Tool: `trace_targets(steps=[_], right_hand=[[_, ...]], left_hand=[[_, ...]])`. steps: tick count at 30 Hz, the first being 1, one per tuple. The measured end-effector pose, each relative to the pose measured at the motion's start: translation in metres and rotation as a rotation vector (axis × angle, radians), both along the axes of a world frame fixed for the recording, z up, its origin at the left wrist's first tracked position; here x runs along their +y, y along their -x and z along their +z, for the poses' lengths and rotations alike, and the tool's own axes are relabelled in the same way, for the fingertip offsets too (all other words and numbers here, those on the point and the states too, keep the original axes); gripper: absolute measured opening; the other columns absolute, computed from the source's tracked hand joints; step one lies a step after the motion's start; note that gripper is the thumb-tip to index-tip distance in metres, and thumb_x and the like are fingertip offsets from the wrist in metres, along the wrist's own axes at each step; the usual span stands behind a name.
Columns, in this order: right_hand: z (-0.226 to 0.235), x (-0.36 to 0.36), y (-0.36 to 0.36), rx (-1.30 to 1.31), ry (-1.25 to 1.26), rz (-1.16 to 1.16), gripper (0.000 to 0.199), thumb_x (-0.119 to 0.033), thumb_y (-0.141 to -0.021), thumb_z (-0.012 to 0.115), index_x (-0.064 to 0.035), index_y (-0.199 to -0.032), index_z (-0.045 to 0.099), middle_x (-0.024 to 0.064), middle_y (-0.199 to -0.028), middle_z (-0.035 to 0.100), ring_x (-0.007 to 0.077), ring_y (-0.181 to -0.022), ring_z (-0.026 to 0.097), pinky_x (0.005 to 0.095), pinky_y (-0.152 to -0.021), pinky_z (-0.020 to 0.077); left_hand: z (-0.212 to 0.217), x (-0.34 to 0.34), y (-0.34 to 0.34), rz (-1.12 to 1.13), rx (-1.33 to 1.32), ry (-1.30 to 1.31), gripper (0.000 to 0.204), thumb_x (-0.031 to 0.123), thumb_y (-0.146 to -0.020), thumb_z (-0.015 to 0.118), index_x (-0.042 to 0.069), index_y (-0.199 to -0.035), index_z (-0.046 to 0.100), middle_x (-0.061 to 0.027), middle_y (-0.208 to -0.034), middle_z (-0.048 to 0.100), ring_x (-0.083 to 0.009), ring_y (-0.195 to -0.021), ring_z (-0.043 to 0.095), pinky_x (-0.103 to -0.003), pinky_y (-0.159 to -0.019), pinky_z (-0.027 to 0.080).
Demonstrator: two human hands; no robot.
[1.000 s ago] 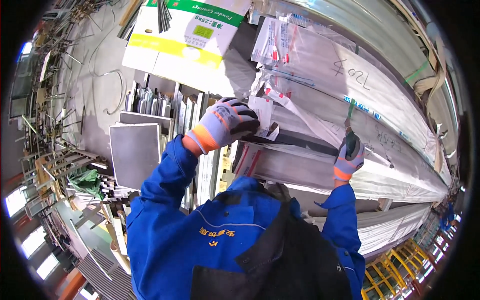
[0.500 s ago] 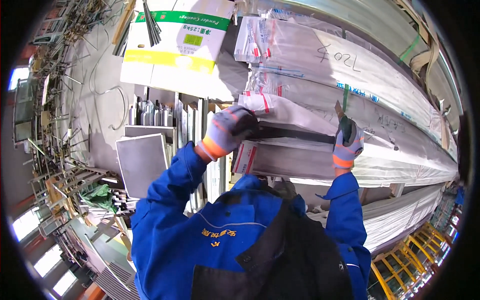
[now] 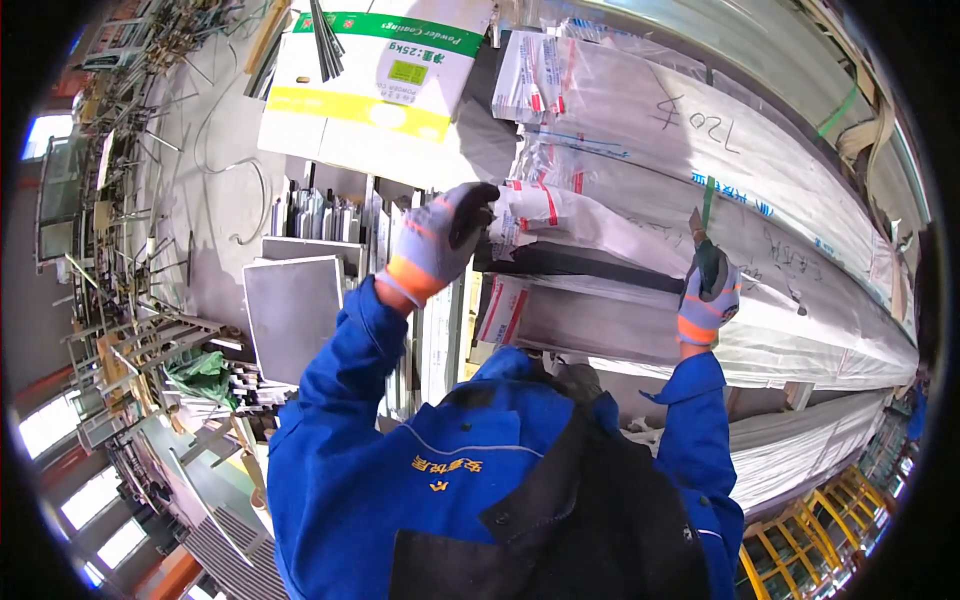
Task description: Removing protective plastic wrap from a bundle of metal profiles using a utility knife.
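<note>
My right hand (image 3: pixel 709 300), in a grey and orange glove with dark fingers, is closed round a knife (image 3: pixel 700 236), its short brownish blade pointing away from me. In a matching glove, my left hand (image 3: pixel 432 245) is raised beside the near-left end of a white-wrapped bundle (image 3: pixel 590 215). Its fingers are partly curled and apart from the thumb, and nothing shows in them. A long dark strip (image 3: pixel 580 265) lies exposed between that bundle and another wrapped bundle (image 3: pixel 590 320) closer to me. Both bundles have red-marked labels at their left ends.
More long wrapped bundles (image 3: pixel 640 110) are stacked beyond. A white, green and yellow carton (image 3: pixel 360 90) stands at the far left with thin metal strips on it. Upright profiles (image 3: pixel 320 215) and a grey panel (image 3: pixel 293 310) stand left of my arm; yellow frames (image 3: pixel 810 540) are at lower right.
My left hand has come away from the dark strip, moving left and up, its fingers loosening. My right hand keeps the knife in about the same place. The view has shifted slightly.
</note>
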State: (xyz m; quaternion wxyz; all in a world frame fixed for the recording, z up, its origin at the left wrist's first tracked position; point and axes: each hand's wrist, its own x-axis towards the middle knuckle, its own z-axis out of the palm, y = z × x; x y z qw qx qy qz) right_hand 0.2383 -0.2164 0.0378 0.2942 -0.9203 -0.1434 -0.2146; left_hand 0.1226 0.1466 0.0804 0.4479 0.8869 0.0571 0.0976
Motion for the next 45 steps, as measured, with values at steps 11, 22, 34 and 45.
trace_targets(steps=[11,22,34,45], right_hand=[[-0.001,0.0,-0.001,-0.032,0.011,0.027,0.034,-0.01,-0.076,0.066,-0.0051,-0.109,0.061,0.0162,-0.099,0.064,0.0358,-0.088,0.06,0.0426,-0.08,0.0479],[-0.001,0.0,-0.001,-0.023,0.008,0.012,0.035,-0.009,-0.076,0.066,-0.0043,-0.11,0.06,0.0166,-0.098,0.063,0.0365,-0.088,0.06,0.0424,-0.079,0.0477],[0.001,0.002,0.0,-0.003,-0.018,-0.006,0.032,-0.01,-0.077,0.065,-0.0047,-0.108,0.062,0.0163,-0.097,0.063,0.0354,-0.088,0.061,0.041,-0.078,0.0485],[0.001,0.002,-0.002,-0.003,0.001,-0.004,0.034,-0.009,-0.076,0.064,-0.004,-0.109,0.062,0.0164,-0.095,0.063,0.0361,-0.086,0.061,0.0414,-0.078,0.0485]], left_hand=[[-0.007,-0.002,0.037,-0.253,-0.001,-0.436,0.034,0.006,-0.074,0.065,0.008,-0.108,0.064,-0.0114,-0.11,0.059,-0.0307,-0.1,0.059,-0.038,-0.084,0.051],[-0.009,0.013,0.016,-0.639,-0.14,-0.598,0.029,0.02,-0.076,0.067,0.007,-0.102,0.065,-0.0104,-0.106,0.06,-0.0256,-0.097,0.058,-0.038,-0.082,0.05],[0.017,0.018,-0.011,-0.195,-0.166,-0.177,0.016,0.009,-0.077,0.067,0.006,-0.093,0.064,-0.0111,-0.093,0.062,-0.032,-0.084,0.06,-0.039,-0.074,0.05],[-0.014,0.008,0.005,-0.556,-0.28,-0.602,0.039,0.022,-0.075,0.069,0.011,-0.112,0.064,-0.0068,-0.116,0.06,-0.0239,-0.097,0.059,-0.036,-0.08,0.052]])
